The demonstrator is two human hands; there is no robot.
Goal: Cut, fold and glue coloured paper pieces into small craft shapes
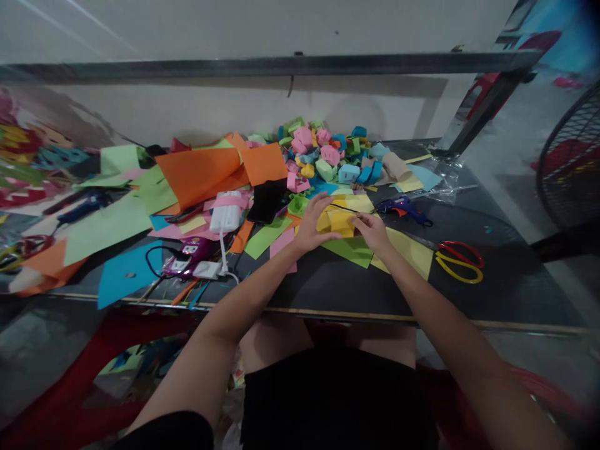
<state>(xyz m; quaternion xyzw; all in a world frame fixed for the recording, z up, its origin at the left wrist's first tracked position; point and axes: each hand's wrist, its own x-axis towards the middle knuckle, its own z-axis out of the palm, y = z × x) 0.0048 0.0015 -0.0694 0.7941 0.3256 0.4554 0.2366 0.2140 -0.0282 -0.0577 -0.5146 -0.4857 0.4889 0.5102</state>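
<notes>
While my right fingers pinch the yellow paper, my left fingers spread open beside it, this apparent positioning calling for steadiness.

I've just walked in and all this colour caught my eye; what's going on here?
Someone at a dark table is handling yellow paper with bare hands. The right hand is at its right edge, though its grip is unclear; the left hand is open beside it. Small coloured paper shapes lie heaped behind; a glue gun and scissors lie to the right.
</notes>
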